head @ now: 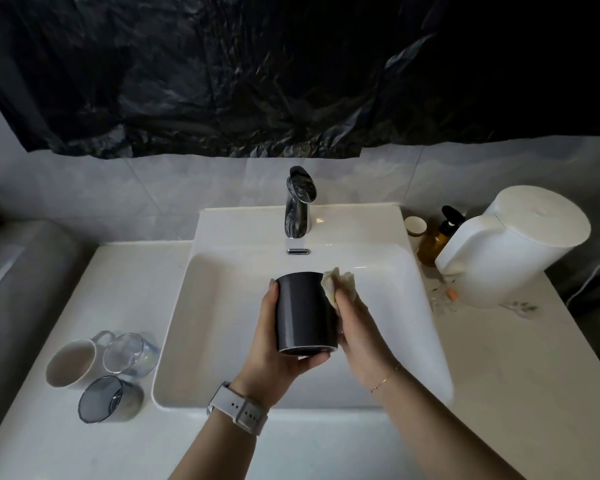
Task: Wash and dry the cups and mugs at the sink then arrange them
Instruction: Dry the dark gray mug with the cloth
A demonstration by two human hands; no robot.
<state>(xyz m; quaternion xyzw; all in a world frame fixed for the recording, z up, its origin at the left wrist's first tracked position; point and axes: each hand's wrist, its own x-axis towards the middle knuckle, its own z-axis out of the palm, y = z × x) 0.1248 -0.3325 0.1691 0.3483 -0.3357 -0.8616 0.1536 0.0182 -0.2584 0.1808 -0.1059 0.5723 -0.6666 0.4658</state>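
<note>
My left hand (276,344) grips a black cup (303,311) above the white sink (219,306), its base turned toward me and its mouth tilted toward the tap. My right hand (359,327) holds a pale cloth (338,284) against the cup's right side near the rim. On the counter left of the sink stand a white mug (70,363), a clear glass cup (127,353) and a smoky grey cup (106,398).
A chrome tap (298,202) rises behind the basin; no water is seen running. At the right stand a white kettle (513,244), an amber pump bottle (437,237) and a small jar (414,226). Crumbs lie on the right counter (499,358).
</note>
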